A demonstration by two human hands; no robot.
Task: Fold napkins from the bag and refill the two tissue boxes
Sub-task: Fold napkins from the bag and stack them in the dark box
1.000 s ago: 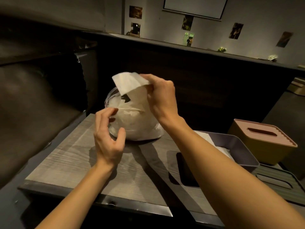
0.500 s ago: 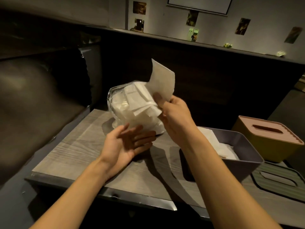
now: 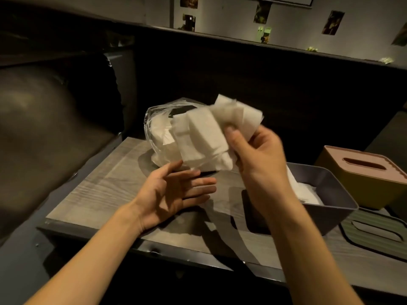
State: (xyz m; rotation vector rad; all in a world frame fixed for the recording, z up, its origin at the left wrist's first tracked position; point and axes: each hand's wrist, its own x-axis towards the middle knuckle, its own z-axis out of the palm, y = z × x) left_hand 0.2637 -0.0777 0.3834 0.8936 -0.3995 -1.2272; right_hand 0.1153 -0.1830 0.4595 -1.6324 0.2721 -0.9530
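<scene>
Pinching one napkin (image 3: 204, 139): right hand (image 3: 257, 155); left hand (image 3: 169, 192) flat, empty; two boxes.

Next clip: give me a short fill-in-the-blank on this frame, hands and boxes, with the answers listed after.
1. The white napkins are pinched in the person's ______ hand.
2. The left hand is open, palm up, and holds ______.
3. The grey tissue box stands without its lid, with ______ paper inside.
4. The slot of the closed yellow tissue box is in its ______ lid.

Missing words: right; nothing; white; pink
</scene>
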